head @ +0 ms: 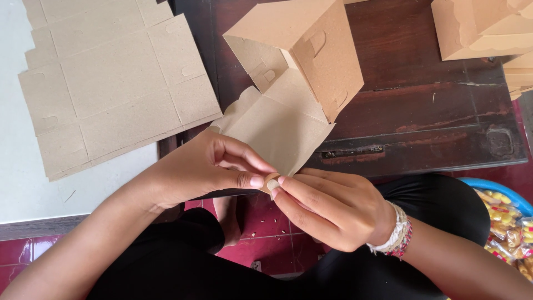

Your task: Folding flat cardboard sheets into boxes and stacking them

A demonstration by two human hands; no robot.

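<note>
Left hand (208, 169): thumb and forefinger pinched on a small tab at the near corner of the half-folded brown cardboard box (294, 83). Remaining fingers curled loosely above the flap.

Right hand (327, 208): fingertips closed on the same tab from the opposite side, meeting the left thumb at the frame's six o'clock centre. A beaded white and pink bracelet (397, 236) sits on this wrist.

Box position: partly erected, rear walls standing, front flap sloping down toward the hands. It rests on the dark reddish-brown wooden table (422, 111), with the lower flap overhanging the table's near edge. From the hands it lies at twelve o'clock.

Surroundings: a stack of flat, die-cut brown cardboard sheets (116, 83) lies at ten o'clock on a pale surface, apart from the box. Further folded cardboard boxes (477, 28) stand at two o'clock on the table's far corner. A blue round basin of wrapped yellow snacks (508, 219) sits at four o'clock, beside the person's knee. The person wears black trousers; red floor tiles show between the legs.
</note>
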